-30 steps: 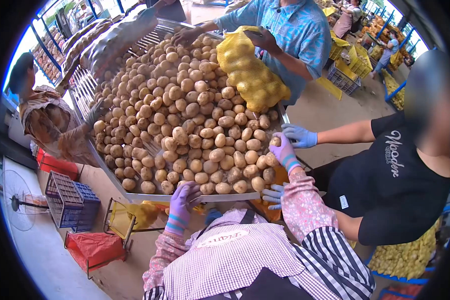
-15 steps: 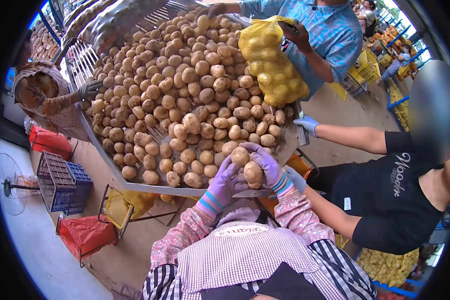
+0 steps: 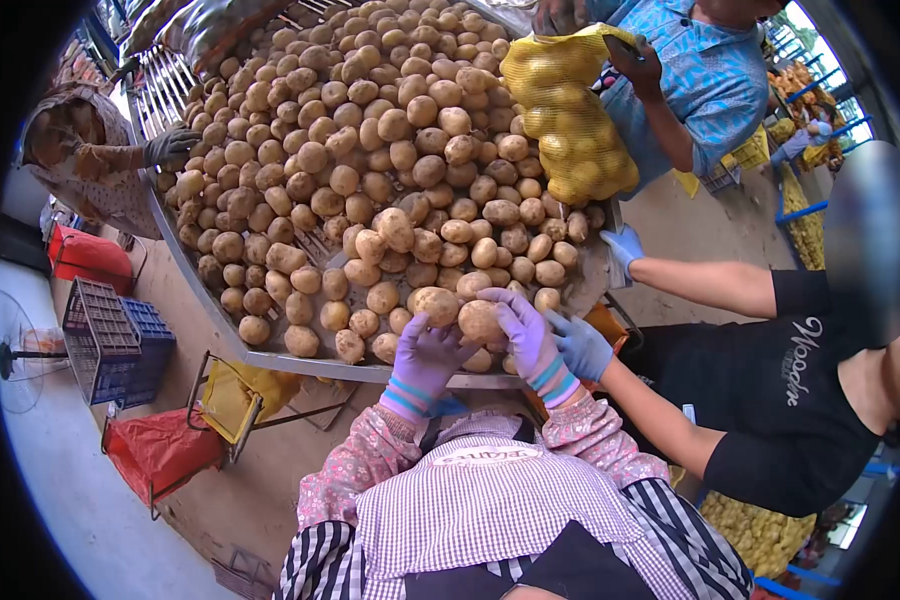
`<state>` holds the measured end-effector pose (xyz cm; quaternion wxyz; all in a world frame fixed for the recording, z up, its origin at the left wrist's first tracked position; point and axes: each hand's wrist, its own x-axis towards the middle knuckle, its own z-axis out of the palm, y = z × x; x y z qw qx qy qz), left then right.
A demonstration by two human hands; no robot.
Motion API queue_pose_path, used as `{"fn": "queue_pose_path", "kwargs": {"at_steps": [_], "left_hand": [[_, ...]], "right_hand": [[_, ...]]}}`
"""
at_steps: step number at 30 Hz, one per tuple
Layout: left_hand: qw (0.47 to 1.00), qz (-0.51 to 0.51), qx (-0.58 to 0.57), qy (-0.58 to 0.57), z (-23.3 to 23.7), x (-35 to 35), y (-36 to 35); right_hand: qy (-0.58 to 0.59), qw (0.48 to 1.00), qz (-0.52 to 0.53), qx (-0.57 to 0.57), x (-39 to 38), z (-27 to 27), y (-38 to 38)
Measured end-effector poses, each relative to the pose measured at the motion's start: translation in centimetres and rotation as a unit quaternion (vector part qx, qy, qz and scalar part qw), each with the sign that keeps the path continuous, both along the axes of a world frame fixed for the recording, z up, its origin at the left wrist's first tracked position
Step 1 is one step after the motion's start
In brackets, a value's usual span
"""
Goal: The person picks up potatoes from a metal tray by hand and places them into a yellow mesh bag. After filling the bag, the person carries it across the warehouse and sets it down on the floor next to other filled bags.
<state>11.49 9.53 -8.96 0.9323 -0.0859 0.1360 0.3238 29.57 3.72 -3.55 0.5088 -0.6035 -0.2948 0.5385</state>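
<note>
Currently, in the head view, both purple-gloved hands are raised over the near edge of the metal-rimmed table [image 3: 300, 366]. The left hand [image 3: 428, 358] has its grip closed around the lower side of one potato [image 3: 436, 306], fingertips against the skin. The right hand [image 3: 526, 345] pinches a second potato [image 3: 481, 322] between thumb and fingers, just to the right of the first. Behind them, a broad heap of potatoes [image 3: 345, 180] covers most of the table, with bare metal slats [image 3: 163, 88] showing at its far left.

On the right, a co-worker in a black shirt [image 3: 790, 385] has one blue glove [image 3: 582, 347] right by the right hand and another blue glove [image 3: 623, 247] at the table's right edge. Farther back, a person in a blue patterned shirt [image 3: 695, 80] holds up a yellow net bag [image 3: 570, 125] filled with potatoes. A dark glove [image 3: 170, 147] reaches in over the left side of the heap. Below left of the table are blue crates [image 3: 120, 335], a red bag [image 3: 160, 452] and a fan [image 3: 15, 355].
</note>
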Motion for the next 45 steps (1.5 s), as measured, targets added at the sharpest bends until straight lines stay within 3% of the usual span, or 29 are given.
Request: {"fn": "queue_pose_path", "kwargs": {"at_steps": [2,5,7,8,10,11,13,15,19,21,24,25,32,34,35,37,39,42,45], "left_hand": [[1.0,-0.008,0.019,-0.007,0.0,-0.6,0.4],[0.999,-0.009,0.042,0.012,0.3,-1.4,1.1],[0.999,0.009,0.042,0.005,-0.6,-2.7,1.4],[0.999,0.028,0.042,-0.002,-1.3,-3.4,1.5],[0.998,0.041,0.053,0.001,-1.8,-5.1,2.2],[0.996,0.052,0.067,0.019,-1.4,-5.9,2.3],[0.993,0.065,0.096,0.038,-1.7,-7.2,2.6],[0.991,0.063,0.106,0.058,-1.6,-7.6,2.6],[0.99,0.08,0.083,0.085,-1.4,-7.3,2.4],[0.988,0.087,0.073,0.103,-1.1,-7.1,2.2],[0.986,0.099,0.057,0.124,-1.0,-7.5,1.9],[0.985,0.103,0.051,0.129,-1.0,-7.7,2.1],[0.98,0.124,0.018,0.155,-1.0,-12.3,2.8],[0.975,0.127,0.036,0.18,-1.0,-13.0,2.7],[0.975,0.13,0.037,0.176,-1.0,-13.2,2.7],[0.977,0.137,0.026,0.162,-1.1,-13.2,2.7],[0.975,0.142,0.021,0.171,-0.9,-12.8,2.7],[0.972,0.139,0.02,0.188,-0.9,-12.4,2.5],[0.955,0.145,0.07,0.248,-1.6,-12.0,1.9]], "right_hand": [[-0.021,0.999,0.011,-0.039,-0.4,0.1,0.1],[0.032,0.999,-0.014,0.001,-0.4,-1.5,0.6],[-0.084,0.996,-0.009,0.005,1.5,-2.8,1.0],[-0.085,0.996,-0.01,0.006,2.7,-3.1,1.2],[-0.363,0.928,-0.081,-0.006,4.8,-2.8,2.7],[-0.363,0.928,-0.082,-0.006,5.3,-2.7,3.9],[-0.529,0.845,0.026,0.081,5.8,-1.7,7.2],[-0.587,0.799,0.069,0.113,5.4,-3.3,11.0],[-0.619,0.763,0.17,0.072,3.0,-4.8,15.7],[-0.665,0.715,0.203,0.075,1.8,-5.1,14.8],[-0.634,0.734,0.242,0.022,2.8,-3.8,11.4],[-0.637,0.743,0.194,0.061,3.2,-4.0,10.1],[-0.67,0.719,0.183,0.022,5.7,-2.9,2.4],[-0.658,0.696,0.237,-0.163,5.1,-0.4,2.7],[-0.621,0.682,0.321,-0.215,4.5,0.9,4.8],[-0.61,0.759,0.222,0.035,2.0,-0.1,6.8],[-0.609,0.747,0.21,0.162,-1.5,0.7,11.4],[-0.614,0.742,0.198,0.182,-4.9,-1.3,17.9],[-0.649,0.7,0.259,0.144,-5.1,-2.0,20.4]]}}
